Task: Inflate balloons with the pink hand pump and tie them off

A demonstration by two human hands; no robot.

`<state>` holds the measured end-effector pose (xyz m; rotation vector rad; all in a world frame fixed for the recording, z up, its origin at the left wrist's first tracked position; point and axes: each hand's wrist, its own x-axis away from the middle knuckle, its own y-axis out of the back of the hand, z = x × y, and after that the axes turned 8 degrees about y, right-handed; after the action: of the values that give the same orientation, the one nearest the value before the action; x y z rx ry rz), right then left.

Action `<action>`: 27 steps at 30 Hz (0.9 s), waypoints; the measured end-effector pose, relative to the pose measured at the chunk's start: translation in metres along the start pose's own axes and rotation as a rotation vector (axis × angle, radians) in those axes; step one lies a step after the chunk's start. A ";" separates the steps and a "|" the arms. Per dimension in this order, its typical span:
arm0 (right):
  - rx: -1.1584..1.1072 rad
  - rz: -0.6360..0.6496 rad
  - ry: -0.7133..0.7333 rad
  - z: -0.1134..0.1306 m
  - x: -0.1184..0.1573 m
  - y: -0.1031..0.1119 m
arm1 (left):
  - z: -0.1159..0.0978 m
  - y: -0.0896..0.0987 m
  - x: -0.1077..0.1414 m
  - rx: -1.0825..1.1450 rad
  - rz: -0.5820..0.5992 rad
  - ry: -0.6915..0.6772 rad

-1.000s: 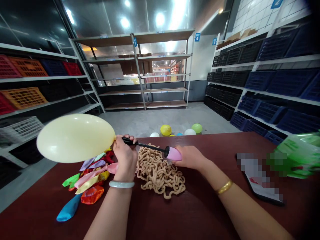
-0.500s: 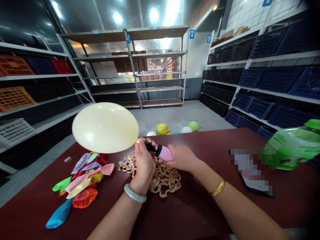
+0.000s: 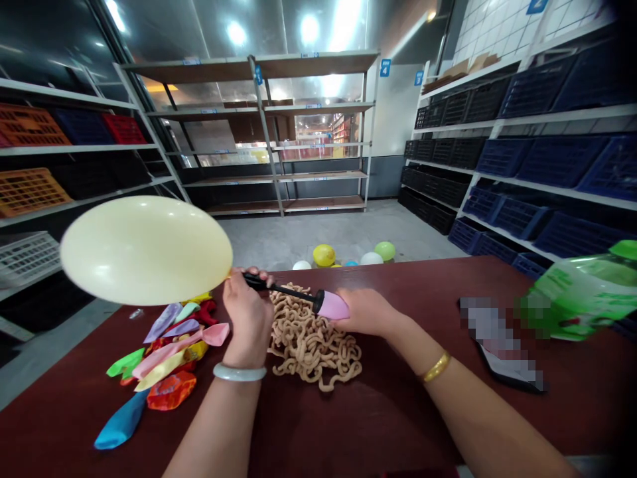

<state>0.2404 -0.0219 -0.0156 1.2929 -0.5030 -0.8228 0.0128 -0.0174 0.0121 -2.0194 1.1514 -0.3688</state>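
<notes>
A large pale yellow balloon (image 3: 146, 251) is inflated at the left, its neck at the fingers of my left hand (image 3: 246, 309). That hand is closed round the black handle end of a hand pump (image 3: 332, 305). The pump's thin black rod is drawn out between my hands. My right hand (image 3: 365, 312) is wrapped round the pink pump body. Below the rod lies a pile of tan curly strands (image 3: 318, 348). Left of my left hand, several uninflated balloons (image 3: 164, 358) in many colours lie on the dark red table (image 3: 398, 411).
A phone-like flat object (image 3: 502, 345), partly blurred out, and a green and clear bottle (image 3: 582, 292) stand at the right of the table. Several inflated balloons (image 3: 324, 255) lie on the floor beyond. Shelves with crates (image 3: 527, 159) line both sides.
My left hand has moved left with the yellow balloon and the pump's handle end, so the rod now shows. The balloon looks bigger. My right hand has barely moved.
</notes>
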 end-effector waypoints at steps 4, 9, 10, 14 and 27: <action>-0.008 0.027 0.012 -0.008 0.000 0.001 | -0.013 0.016 -0.023 0.024 -0.065 -0.045; 0.043 0.019 0.010 -0.012 0.002 0.002 | -0.005 0.010 -0.015 0.038 -0.041 -0.034; 0.054 0.017 0.010 -0.011 0.002 0.002 | -0.002 0.007 -0.010 0.043 -0.029 -0.030; 0.067 -0.007 0.005 -0.003 0.003 0.002 | 0.016 -0.005 0.011 0.044 0.017 0.025; -0.064 -0.045 -0.028 0.016 0.003 0.002 | 0.050 -0.017 0.050 -0.018 0.166 0.132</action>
<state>0.2315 -0.0342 -0.0101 1.2389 -0.4673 -0.8886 0.0793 -0.0297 -0.0139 -1.9221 1.3976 -0.4130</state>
